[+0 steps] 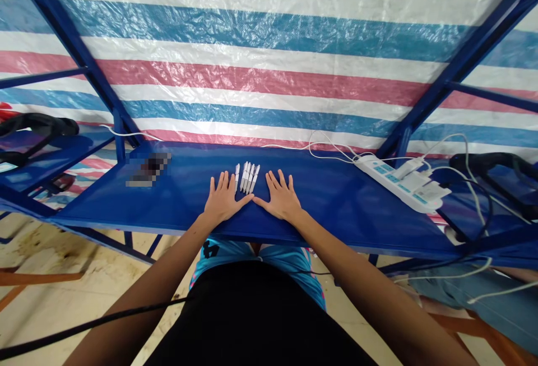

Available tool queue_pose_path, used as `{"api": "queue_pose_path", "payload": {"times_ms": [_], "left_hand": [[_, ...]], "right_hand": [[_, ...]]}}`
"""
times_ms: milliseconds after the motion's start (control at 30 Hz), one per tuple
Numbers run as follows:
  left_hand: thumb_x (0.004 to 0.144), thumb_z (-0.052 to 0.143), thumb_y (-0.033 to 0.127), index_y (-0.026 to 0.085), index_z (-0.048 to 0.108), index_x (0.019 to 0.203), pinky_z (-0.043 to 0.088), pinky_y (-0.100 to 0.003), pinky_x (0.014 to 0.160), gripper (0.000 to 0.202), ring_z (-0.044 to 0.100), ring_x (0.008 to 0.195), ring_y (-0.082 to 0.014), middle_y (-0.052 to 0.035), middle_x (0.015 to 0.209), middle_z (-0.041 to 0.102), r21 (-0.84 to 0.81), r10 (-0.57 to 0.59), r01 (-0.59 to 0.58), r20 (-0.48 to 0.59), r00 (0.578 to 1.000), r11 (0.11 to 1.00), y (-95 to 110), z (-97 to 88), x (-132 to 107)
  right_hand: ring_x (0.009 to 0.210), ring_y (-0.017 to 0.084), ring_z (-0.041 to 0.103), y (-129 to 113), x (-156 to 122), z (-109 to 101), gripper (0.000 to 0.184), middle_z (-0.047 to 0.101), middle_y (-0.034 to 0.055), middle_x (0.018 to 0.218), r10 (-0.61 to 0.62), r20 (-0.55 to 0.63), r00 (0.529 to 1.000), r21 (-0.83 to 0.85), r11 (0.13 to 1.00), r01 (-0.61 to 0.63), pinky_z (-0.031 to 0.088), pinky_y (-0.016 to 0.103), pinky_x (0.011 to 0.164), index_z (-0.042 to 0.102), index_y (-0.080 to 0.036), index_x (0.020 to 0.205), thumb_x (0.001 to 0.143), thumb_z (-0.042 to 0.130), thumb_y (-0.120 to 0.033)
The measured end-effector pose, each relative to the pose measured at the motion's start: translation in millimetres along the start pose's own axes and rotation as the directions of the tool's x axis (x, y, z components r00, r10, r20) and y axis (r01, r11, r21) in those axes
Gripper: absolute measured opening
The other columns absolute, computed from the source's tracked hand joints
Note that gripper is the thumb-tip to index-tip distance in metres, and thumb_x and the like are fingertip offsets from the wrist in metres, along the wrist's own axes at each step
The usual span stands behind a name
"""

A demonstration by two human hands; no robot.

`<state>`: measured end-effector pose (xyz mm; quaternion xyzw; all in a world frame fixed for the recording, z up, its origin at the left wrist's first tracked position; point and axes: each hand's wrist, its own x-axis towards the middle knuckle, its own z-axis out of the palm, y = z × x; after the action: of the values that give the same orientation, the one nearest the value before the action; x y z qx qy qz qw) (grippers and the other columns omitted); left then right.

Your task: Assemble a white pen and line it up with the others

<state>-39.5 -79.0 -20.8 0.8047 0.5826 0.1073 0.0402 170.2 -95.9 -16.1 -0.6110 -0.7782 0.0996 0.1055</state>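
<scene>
Several white pens (249, 177) lie side by side on the blue shelf tabletop (336, 203), pointing away from me. One pen (237, 175) sits slightly apart on the left, close to the fingers of my left hand (222, 198). That hand rests flat on the surface, fingers stretched out and holding nothing. My right hand (281, 197) lies flat to the right of the pens, fingers spread, also holding nothing. The tips of both thumbs meet or nearly meet just below the pens.
On the right stands a white power strip (397, 184) with plugged-in chargers and loose white cables. A pixelated item (149, 170) lies at left. Blue metal posts (101, 80) and a striped plastic sheet (269, 69) bound the back. Part of another person (471, 293) shows at lower right.
</scene>
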Motion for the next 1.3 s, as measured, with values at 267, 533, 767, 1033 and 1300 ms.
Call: {"api": "queue_pose_path", "payload": {"times_ms": [267, 533, 767, 1033, 1300], "left_hand": [[0.094, 0.034, 0.079, 0.007, 0.036, 0.162, 0.015, -0.063, 0.128, 0.099, 0.023, 0.159, -0.0422, -0.0231, 0.168, 0.031, -0.005, -0.02, 0.02, 0.013, 1.0, 1.0, 5.2, -5.1, -1.2], [0.095, 0.036, 0.077, 0.011, 0.038, 0.162, 0.017, -0.061, 0.129, 0.094, 0.025, 0.159, -0.0403, -0.0217, 0.168, 0.034, -0.004, -0.003, 0.003, 0.001, 1.0, 1.0, 6.4, -5.8, -2.7], [0.099, 0.037, 0.071, 0.013, 0.034, 0.164, 0.016, -0.062, 0.129, 0.087, 0.022, 0.16, -0.04, -0.0196, 0.171, 0.028, 0.056, -0.039, 0.035, 0.068, 0.997, 0.998, 14.5, -16.0, -5.3], [0.1, 0.038, 0.07, 0.015, 0.034, 0.164, 0.017, -0.06, 0.129, 0.085, 0.023, 0.159, -0.0391, -0.0184, 0.171, 0.027, 0.075, -0.051, 0.046, 0.073, 0.996, 0.996, 16.3, -18.3, -6.1], [0.099, 0.038, 0.071, 0.015, 0.034, 0.164, 0.016, -0.06, 0.129, 0.086, 0.024, 0.159, -0.0393, -0.0194, 0.171, 0.027, 0.059, -0.026, 0.023, 0.047, 0.999, 0.998, 11.6, -11.2, -5.1]], "right_hand": [[0.163, 0.038, 0.004, -6.4, -2.2, -7.3, 0.106, 0.023, 0.0146, 0.173, 0.059, 0.031, 0.998, -0.034, 0.998, -0.058, 0.003, 0.063, 0.13, 0.027, -0.01, 0.166, 0.091, 0.029, -0.085], [0.163, 0.038, 0.004, -6.3, -3.1, -10.0, 0.107, 0.02, 0.0144, 0.174, 0.046, 0.056, 0.997, -0.027, 0.999, -0.044, 0.004, 0.061, 0.13, 0.025, -0.008, 0.167, 0.092, 0.024, -0.085], [0.163, 0.036, -0.003, -10.0, -4.3, -12.9, 0.099, 0.014, 0.0103, 0.176, 0.09, 0.102, 0.991, -0.072, 0.994, -0.083, -0.002, 0.06, 0.13, 0.02, -0.012, 0.168, 0.096, 0.026, -0.079], [0.163, 0.035, -0.003, -13.6, -6.2, -16.8, 0.097, 0.014, 0.0101, 0.176, 0.103, 0.124, 0.987, -0.082, 0.992, -0.093, -0.002, 0.057, 0.13, 0.017, -0.012, 0.168, 0.096, 0.028, -0.077], [0.163, 0.034, -0.001, -14.8, -7.5, -18.2, 0.095, 0.014, 0.0092, 0.176, 0.107, 0.133, 0.985, -0.093, 0.991, -0.095, -0.002, 0.057, 0.131, 0.016, -0.012, 0.169, 0.098, 0.027, -0.075]]}}
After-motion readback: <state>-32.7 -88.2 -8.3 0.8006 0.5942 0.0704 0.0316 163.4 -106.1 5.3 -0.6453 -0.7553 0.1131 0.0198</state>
